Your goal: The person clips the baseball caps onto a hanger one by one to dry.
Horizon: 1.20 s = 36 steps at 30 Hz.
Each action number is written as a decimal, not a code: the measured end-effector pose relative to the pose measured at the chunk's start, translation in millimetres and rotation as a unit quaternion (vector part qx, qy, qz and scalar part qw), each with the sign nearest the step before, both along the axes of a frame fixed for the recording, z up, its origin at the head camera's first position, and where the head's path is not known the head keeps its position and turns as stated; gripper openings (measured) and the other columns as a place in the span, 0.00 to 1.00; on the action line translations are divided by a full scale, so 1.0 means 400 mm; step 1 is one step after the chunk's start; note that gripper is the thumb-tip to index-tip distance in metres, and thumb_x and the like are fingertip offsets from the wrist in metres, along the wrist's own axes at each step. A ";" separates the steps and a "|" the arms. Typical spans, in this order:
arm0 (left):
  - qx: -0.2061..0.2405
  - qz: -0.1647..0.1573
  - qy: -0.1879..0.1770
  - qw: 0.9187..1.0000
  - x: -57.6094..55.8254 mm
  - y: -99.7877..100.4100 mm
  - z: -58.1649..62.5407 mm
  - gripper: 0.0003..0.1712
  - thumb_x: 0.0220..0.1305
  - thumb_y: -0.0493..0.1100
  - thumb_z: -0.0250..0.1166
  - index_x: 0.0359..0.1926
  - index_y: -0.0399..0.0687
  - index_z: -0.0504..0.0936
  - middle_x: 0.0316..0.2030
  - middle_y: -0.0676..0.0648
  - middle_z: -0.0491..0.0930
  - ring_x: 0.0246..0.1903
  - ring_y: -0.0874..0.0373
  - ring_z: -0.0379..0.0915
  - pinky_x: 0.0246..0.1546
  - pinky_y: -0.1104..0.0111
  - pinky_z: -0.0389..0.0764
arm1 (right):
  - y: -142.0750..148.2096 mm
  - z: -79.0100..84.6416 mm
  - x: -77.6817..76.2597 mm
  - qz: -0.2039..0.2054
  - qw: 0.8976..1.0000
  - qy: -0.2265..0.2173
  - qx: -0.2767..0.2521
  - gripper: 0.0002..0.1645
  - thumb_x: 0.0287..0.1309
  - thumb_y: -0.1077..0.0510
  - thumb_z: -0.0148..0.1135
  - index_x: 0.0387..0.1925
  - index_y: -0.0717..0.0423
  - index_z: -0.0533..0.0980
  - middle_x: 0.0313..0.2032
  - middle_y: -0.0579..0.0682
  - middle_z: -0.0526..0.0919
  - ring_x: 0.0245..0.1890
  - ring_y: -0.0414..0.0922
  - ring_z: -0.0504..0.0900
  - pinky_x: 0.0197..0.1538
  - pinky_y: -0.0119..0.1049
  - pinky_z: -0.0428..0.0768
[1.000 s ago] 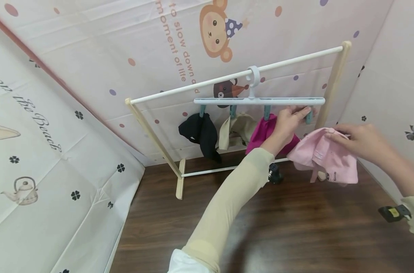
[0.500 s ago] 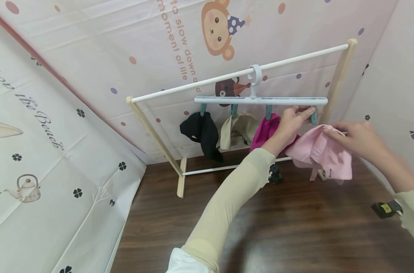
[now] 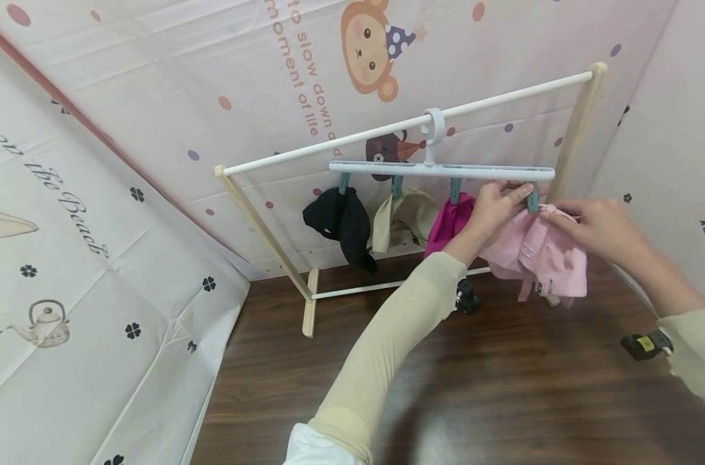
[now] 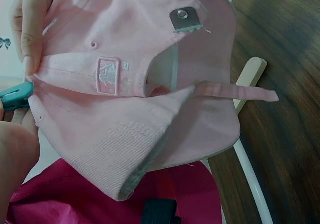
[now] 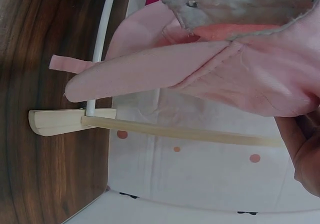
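My right hand [image 3: 599,223] pinches the crown of a pink baseball cap [image 3: 547,248], which hangs brim down. My left hand [image 3: 497,206] grips the teal clip [image 3: 533,197] at the right end of a pale blue hanger [image 3: 387,169]. In the left wrist view the clip's tip [image 4: 22,92] is right at the cap's top edge, beside the right fingertips [image 4: 30,64]. The cap's loose strap [image 4: 240,92] dangles from its back. From the other clips hang a black cap [image 3: 343,226], a beige cap [image 3: 407,216] and a magenta cap [image 3: 451,223], partly hidden by my left arm.
The hanger hooks over the white top rod [image 3: 352,139] of a rack with wooden side posts [image 3: 265,232]. A white lower rod [image 3: 358,290] runs near the dark wood floor [image 3: 259,400]. Printed cloth walls [image 3: 125,258] stand behind and at both sides.
My right hand has brought the pink cap left and up, so its top now meets the clip. My left hand has stayed at the clip.
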<state>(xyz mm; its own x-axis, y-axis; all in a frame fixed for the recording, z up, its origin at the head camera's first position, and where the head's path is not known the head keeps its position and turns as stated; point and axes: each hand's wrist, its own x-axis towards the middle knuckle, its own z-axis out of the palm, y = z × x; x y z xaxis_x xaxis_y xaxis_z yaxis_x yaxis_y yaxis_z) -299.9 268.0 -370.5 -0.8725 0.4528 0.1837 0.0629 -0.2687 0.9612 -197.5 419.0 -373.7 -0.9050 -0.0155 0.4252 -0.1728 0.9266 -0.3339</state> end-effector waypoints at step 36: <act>-0.046 -0.037 0.060 0.996 -0.009 -0.029 -0.005 0.16 0.69 0.37 0.67 0.56 0.38 0.83 0.44 0.47 0.88 0.39 0.68 0.84 0.42 0.77 0.82 | 0.000 0.043 0.004 0.006 0.998 -0.026 -0.060 0.18 0.71 0.51 0.60 0.50 0.61 0.82 0.40 0.68 0.86 0.32 0.54 0.80 0.32 0.44 0.73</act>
<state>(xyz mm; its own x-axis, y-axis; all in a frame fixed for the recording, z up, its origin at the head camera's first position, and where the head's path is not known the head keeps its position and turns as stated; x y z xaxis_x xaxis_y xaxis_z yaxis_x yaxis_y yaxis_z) -303.5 256.4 -372.6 -0.8103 0.5346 0.2401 0.1625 -0.1886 0.9685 -195.9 418.8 -356.6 -0.9258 0.0208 0.3776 -0.1641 0.8775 -0.4507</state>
